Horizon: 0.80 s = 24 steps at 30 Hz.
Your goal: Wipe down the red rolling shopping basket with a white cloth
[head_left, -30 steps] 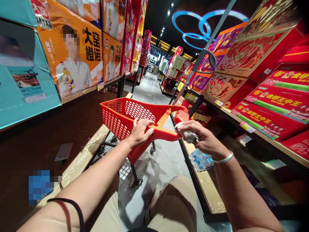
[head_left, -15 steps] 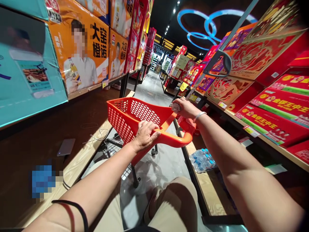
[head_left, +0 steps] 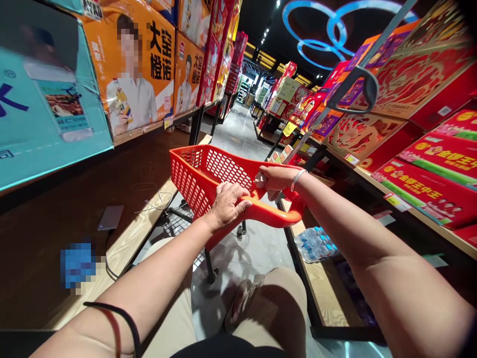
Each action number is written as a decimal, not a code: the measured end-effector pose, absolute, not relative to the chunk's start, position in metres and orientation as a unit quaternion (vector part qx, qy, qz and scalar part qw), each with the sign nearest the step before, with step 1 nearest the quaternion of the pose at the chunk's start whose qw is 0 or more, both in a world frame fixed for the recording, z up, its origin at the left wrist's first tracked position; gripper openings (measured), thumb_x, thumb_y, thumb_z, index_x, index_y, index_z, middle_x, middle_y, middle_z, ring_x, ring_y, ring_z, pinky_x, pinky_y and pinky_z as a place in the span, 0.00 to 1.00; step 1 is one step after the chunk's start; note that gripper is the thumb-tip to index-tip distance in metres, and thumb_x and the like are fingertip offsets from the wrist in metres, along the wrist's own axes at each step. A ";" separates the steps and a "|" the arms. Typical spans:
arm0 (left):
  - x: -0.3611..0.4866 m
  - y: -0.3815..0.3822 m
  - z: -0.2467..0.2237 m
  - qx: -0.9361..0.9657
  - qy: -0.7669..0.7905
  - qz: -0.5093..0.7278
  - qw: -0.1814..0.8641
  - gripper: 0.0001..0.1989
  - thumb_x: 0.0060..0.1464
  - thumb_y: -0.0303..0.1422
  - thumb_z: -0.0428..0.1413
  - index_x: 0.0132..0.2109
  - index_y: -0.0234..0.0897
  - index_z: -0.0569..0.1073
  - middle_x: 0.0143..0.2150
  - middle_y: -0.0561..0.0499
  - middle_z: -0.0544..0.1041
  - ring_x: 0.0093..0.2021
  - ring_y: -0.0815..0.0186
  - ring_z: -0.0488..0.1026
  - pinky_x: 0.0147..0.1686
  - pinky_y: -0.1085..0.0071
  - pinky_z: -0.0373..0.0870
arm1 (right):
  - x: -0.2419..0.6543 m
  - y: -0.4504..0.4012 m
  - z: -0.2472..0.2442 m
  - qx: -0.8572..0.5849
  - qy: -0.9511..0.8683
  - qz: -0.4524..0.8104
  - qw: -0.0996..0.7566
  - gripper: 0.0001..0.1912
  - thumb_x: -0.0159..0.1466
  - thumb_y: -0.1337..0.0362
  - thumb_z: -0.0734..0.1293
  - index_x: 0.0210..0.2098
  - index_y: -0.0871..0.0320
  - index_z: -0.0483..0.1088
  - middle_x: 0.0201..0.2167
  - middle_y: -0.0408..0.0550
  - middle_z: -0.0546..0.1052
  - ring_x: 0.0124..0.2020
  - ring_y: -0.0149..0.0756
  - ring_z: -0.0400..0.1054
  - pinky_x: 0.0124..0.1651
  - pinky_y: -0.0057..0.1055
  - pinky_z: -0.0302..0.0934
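Note:
An orange plastic shopping cart (head_left: 190, 191) with perforated sides stands in front of me, on black legs with casters. My left hand (head_left: 229, 204) is wrapped over the near left part of its thick handle rim, thumb lying on top. My right hand (head_left: 274, 180), a pale band at its wrist, is closed in a fist above the cart's rear, inside the handle loop. Something small and pale shows at its curled fingers, too unclear to name. The handle (head_left: 283, 219) curves around below that hand.
Shelves line both sides of the aisle: orange drink cartons (head_left: 136, 79) and a turquoise carton (head_left: 52, 99) left, red gift boxes (head_left: 421, 186) right. A pack of water bottles (head_left: 315, 243) lies on the low right shelf. A grey handle on a pole (head_left: 357, 89) juts out at upper right.
My right hand has come down and left, from above the cart's rim to inside the handle loop. My left hand keeps its hold. The view has shifted slightly left.

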State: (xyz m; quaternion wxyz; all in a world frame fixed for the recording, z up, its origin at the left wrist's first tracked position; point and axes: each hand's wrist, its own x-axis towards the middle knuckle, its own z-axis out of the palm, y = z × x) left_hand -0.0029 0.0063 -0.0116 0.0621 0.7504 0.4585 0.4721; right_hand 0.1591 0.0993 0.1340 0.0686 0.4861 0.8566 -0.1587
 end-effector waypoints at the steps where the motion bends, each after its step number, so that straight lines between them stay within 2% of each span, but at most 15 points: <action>1: -0.002 0.007 -0.012 0.750 0.460 0.472 0.064 0.23 0.66 0.53 0.42 0.46 0.43 0.73 0.43 0.49 0.75 0.48 0.58 0.67 0.61 0.53 0.54 | 0.159 0.090 0.135 0.473 0.865 -0.146 0.075 0.15 0.58 0.68 0.75 0.42 0.57 0.69 0.29 0.46 0.78 0.27 0.36 0.73 0.32 0.30 0.69; 4: -0.001 0.009 -0.015 0.732 0.473 0.485 0.073 0.20 0.64 0.50 0.48 0.52 0.42 0.70 0.50 0.48 0.75 0.52 0.56 0.67 0.63 0.53 0.53 | 0.162 0.069 0.141 0.387 0.906 -0.158 0.064 0.14 0.55 0.68 0.74 0.38 0.55 0.68 0.30 0.44 0.79 0.29 0.34 0.73 0.33 0.27 0.68; 6: -0.002 0.010 -0.017 0.714 0.483 0.499 0.085 0.24 0.61 0.49 0.52 0.57 0.40 0.65 0.54 0.45 0.74 0.55 0.55 0.67 0.64 0.53 0.53 | 0.169 0.063 0.147 0.322 0.908 -0.268 0.020 0.16 0.55 0.64 0.73 0.41 0.55 0.68 0.36 0.45 0.80 0.35 0.35 0.75 0.38 0.27 0.70; 9: -0.004 0.009 -0.018 0.704 0.487 0.505 0.109 0.28 0.59 0.48 0.54 0.61 0.38 0.61 0.53 0.44 0.75 0.56 0.54 0.68 0.65 0.54 0.52 | 0.191 0.063 0.156 0.269 0.874 -0.383 -0.134 0.28 0.53 0.57 0.75 0.51 0.55 0.67 0.45 0.47 0.79 0.45 0.38 0.75 0.46 0.31 0.71; 11: -0.007 0.008 -0.017 0.707 0.487 0.500 0.115 0.29 0.60 0.48 0.54 0.62 0.39 0.60 0.51 0.46 0.75 0.55 0.55 0.69 0.66 0.54 0.51 | 0.211 0.061 0.162 0.280 0.860 -0.349 -0.246 0.34 0.52 0.55 0.76 0.56 0.54 0.66 0.49 0.48 0.77 0.47 0.39 0.74 0.48 0.33 0.70; 13: -0.010 0.007 -0.014 0.716 0.485 0.490 0.108 0.27 0.60 0.47 0.54 0.62 0.41 0.61 0.50 0.47 0.75 0.54 0.55 0.69 0.65 0.54 0.52 | 0.232 0.054 0.166 0.301 0.858 -0.291 -0.298 0.34 0.55 0.54 0.76 0.57 0.53 0.66 0.50 0.48 0.77 0.48 0.40 0.73 0.50 0.35 0.70; 16: -0.012 0.004 -0.008 0.737 0.481 0.467 0.091 0.21 0.62 0.46 0.52 0.59 0.44 0.67 0.49 0.49 0.76 0.52 0.55 0.68 0.63 0.55 0.54 | 0.257 0.033 0.165 0.293 0.884 -0.228 -0.283 0.29 0.58 0.54 0.75 0.57 0.53 0.69 0.53 0.51 0.76 0.52 0.43 0.72 0.55 0.39 0.69; 19: -0.009 -0.004 0.001 0.751 0.470 0.458 0.076 0.17 0.63 0.43 0.49 0.55 0.46 0.71 0.50 0.49 0.77 0.52 0.56 0.68 0.61 0.56 0.55 | 0.265 0.005 0.152 0.209 0.931 -0.190 -0.233 0.25 0.62 0.59 0.73 0.58 0.51 0.70 0.57 0.53 0.74 0.58 0.44 0.69 0.61 0.43 0.66; 21: 0.000 -0.012 0.008 0.755 0.457 0.466 0.059 0.18 0.62 0.41 0.48 0.56 0.45 0.71 0.53 0.48 0.75 0.54 0.56 0.67 0.61 0.56 0.56 | 0.262 -0.008 0.140 0.158 0.946 -0.170 -0.228 0.26 0.64 0.63 0.71 0.61 0.48 0.69 0.58 0.53 0.72 0.61 0.44 0.67 0.64 0.46 0.63; 24: 0.017 -0.027 0.017 0.767 0.437 0.469 0.038 0.22 0.61 0.40 0.46 0.59 0.42 0.68 0.57 0.45 0.74 0.56 0.54 0.66 0.63 0.54 0.54 | 0.257 -0.019 0.124 0.130 0.944 -0.150 -0.264 0.30 0.64 0.66 0.70 0.64 0.45 0.65 0.60 0.54 0.70 0.63 0.44 0.65 0.65 0.46 0.63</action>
